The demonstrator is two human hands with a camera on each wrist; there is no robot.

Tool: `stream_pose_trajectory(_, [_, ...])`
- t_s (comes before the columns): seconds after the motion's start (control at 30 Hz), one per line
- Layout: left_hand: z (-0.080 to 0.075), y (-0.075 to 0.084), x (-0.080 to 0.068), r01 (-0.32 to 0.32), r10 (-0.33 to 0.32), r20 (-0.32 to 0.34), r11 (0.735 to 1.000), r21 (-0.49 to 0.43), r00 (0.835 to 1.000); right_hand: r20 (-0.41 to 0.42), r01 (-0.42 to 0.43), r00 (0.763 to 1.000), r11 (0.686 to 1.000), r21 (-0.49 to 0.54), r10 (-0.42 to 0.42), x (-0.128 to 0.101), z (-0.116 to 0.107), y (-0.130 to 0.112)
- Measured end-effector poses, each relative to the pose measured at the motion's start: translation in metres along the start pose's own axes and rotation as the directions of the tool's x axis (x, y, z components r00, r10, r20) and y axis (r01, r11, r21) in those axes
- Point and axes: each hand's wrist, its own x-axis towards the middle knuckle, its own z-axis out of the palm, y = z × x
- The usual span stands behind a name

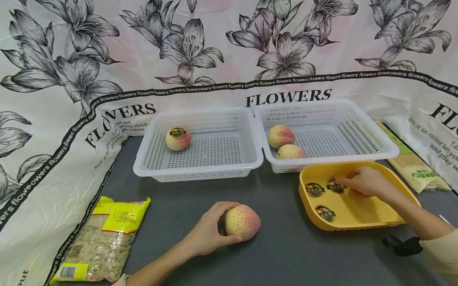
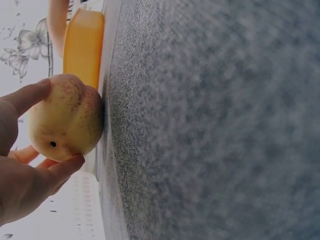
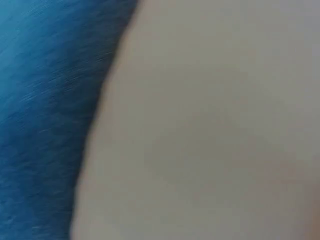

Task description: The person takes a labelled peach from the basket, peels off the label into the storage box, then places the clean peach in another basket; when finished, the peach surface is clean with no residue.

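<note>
**Peach on the mat, stickers in the tray: where this could slip**

Peach (image 1: 242,222) sits on the grey mat (image 1: 286,254) at about six o'clock from the two white baskets, and the left hand (image 1: 207,234) has it cupped, thumb low on the near side and fingers curled over the top. The left wrist view confirms it: fruit touching the mat, thumb and finger on opposite flanks. That is a light steadying hold, not a full wrap, and a round fruit could roll out toward three o'clock if the pressure lands off-centre.

Over at three o'clock, the right hand (image 1: 363,182) is down in the yellow tray (image 1: 379,220), fingertips bent onto a round sticker (image 1: 335,186). Whether it has actually pinched the sticker up, I cannot tell; the right wrist view is pure blur. Two more stickers (image 1: 315,189) lie just beside it, close enough that a careless pick, to my eye, could drag a second one or fold the first onto itself.

Up at twelve o'clock, the left basket (image 1: 200,167) holds one labelled peach (image 1: 178,138), the right basket (image 1: 358,155) two bare ones (image 1: 281,136). A bag of grain (image 1: 103,238) lies at nine o'clock, well apart. The light tray could also skid under a pressing finger.
</note>
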Motion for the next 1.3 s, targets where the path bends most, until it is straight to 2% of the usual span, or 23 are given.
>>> stream_pose_trajectory(0.1, [0.0, 0.0, 0.0, 0.003, -0.003, 0.001, 1.0, -0.002, 1.0, 0.106, 0.009, 0.994, 0.985, 0.172, -0.027, -0.004, -0.005, -0.007])
stream_pose_trajectory(0.17, [0.001, 0.0, -0.001, 0.004, -0.004, -0.001, 1.0, -0.001, 1.0, 0.181, 0.035, 0.979, 0.949, 0.314, -0.096, -0.005, -0.006, -0.015])
stream_pose_trajectory(0.23, [0.0, -0.001, -0.001, 0.005, -0.005, -0.004, 1.0, 0.0, 1.0, 0.245, 0.056, 0.952, 0.889, 0.455, -0.186, -0.007, -0.005, -0.025])
stream_pose_trajectory(0.3, [0.0, -0.001, -0.001, 0.005, -0.005, -0.006, 1.0, 0.001, 1.0, 0.295, 0.053, 0.916, 0.811, 0.582, -0.272, -0.008, -0.001, -0.036])
stream_pose_trajectory(0.37, [0.001, 0.0, 0.0, 0.004, -0.004, -0.006, 1.0, 0.002, 1.0, 0.327, 0.048, 0.88, 0.751, 0.659, -0.344, -0.011, 0.005, -0.046])
stream_pose_trajectory(0.43, [0.001, 0.0, 0.0, 0.003, -0.003, -0.005, 1.0, 0.002, 1.0, 0.347, 0.05, 0.851, 0.718, 0.694, -0.394, -0.013, 0.014, -0.057])
stream_pose_trajectory(0.5, [0.001, 0.0, 0.0, 0.003, -0.003, -0.005, 1.0, 0.0, 1.0, 0.368, 0.048, 0.829, 0.71, 0.703, -0.421, -0.017, 0.024, -0.069])
stream_pose_trajectory(0.63, [0.002, -0.001, -0.001, 0.005, -0.005, -0.006, 1.0, 0.003, 1.0, 0.41, 0.039, 0.805, 0.726, 0.686, -0.43, -0.022, 0.047, -0.093])
stream_pose_trajectory(0.77, [0.002, -0.001, -0.002, 0.006, -0.006, -0.008, 1.0, 0.005, 1.0, 0.452, 0.002, 0.796, 0.748, 0.663, -0.402, -0.027, 0.074, -0.112])
stream_pose_trajectory(0.87, [0.002, -0.002, -0.002, -0.001, 0.001, -0.014, 1.0, 0.005, 1.0, 0.455, -0.011, 0.803, 0.755, 0.656, -0.384, -0.029, 0.096, -0.122])
stream_pose_trajectory(1.07, [0.002, -0.002, -0.002, -0.026, 0.026, -0.012, 1.0, -0.009, 1.0, 0.416, 0.013, 0.816, 0.732, 0.681, -0.402, -0.025, 0.132, -0.13])
stream_pose_trajectory(1.3, [0.001, -0.003, -0.004, -0.038, 0.038, -0.008, 0.999, -0.011, 0.999, 0.42, 0.025, 0.786, 0.703, 0.711, -0.453, -0.022, 0.157, -0.139])
